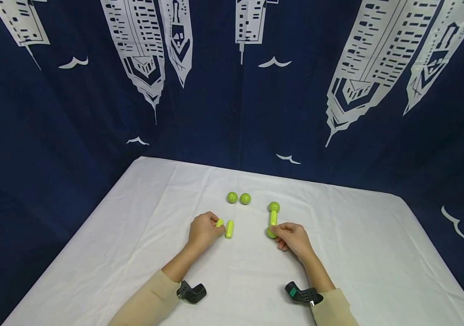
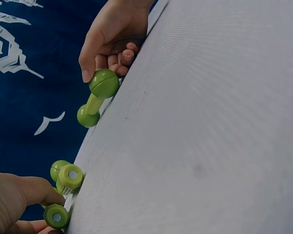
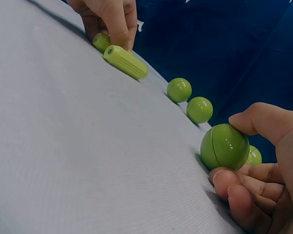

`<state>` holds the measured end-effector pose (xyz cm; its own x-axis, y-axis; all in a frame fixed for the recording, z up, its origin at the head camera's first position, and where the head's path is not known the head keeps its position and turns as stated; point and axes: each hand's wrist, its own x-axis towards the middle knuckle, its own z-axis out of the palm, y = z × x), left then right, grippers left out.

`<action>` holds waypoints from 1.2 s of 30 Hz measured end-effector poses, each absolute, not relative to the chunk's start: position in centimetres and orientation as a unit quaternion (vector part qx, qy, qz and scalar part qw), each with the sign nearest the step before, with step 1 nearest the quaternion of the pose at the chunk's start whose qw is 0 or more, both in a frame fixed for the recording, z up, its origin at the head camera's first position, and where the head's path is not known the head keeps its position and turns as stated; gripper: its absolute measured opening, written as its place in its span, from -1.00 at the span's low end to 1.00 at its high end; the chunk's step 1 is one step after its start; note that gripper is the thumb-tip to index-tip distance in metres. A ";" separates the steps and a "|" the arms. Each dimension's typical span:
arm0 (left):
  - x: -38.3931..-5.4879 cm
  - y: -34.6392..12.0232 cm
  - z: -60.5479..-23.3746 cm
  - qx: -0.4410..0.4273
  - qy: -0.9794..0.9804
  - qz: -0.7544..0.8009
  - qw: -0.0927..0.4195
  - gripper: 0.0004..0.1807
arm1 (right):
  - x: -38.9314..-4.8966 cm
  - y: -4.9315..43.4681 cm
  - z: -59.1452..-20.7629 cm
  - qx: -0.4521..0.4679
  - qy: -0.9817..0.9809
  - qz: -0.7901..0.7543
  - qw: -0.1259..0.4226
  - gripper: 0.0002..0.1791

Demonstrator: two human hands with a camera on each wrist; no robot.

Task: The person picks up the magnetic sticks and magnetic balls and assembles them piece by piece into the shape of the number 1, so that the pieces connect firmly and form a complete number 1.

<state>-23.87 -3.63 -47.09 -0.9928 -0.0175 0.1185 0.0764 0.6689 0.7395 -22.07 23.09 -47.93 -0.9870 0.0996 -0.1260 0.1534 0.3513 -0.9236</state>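
Note:
My left hand (image 1: pixel 205 231) pinches a short yellow-green rod (image 1: pixel 219 222) between thumb and fingers, low over the white tabletop. A second rod (image 1: pixel 229 229) of the same kind lies just to its right; its ridged side and round end dot show in the right wrist view. Farther right, a dumbbell-shaped piece (image 1: pixel 273 218) has a green ball at each end of a rod. My right hand (image 1: pixel 295 237) holds its near ball (image 3: pixel 225 147), thumb on one side and fingers curled beneath. Two loose green balls (image 1: pixel 232 197) (image 1: pixel 245 198) sit side by side beyond the rods.
A white cloth (image 1: pixel 154 235) covers the table, whose far edge runs behind the balls. Past that edge hangs a dark blue curtain (image 1: pixel 215 122) printed with white buildings and birds. Each wrist wears a black camera mount (image 1: pixel 193 292).

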 end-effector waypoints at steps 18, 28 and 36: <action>-23.5 -3.5 -47.0 -0.018 -0.889 -0.450 0.084 -0.84 | -21.9 23.1 -48.0 0.074 0.822 -0.564 0.017 -0.68; -22.8 -2.7 -45.8 -0.028 -0.876 -0.479 0.061 -0.78 | -22.0 23.0 -47.9 0.076 0.823 -0.563 0.018 -0.66; -22.3 -2.1 -45.5 -0.055 -0.866 -0.495 0.034 -0.76 | -22.0 23.1 -48.0 0.079 0.819 -0.568 0.017 -0.66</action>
<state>-22.34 -2.12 -45.54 -0.9915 0.0617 0.1144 0.1299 0.5038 0.8540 -21.96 23.08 -47.99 -0.9871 0.1088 -0.1177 0.1484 0.3426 -0.9277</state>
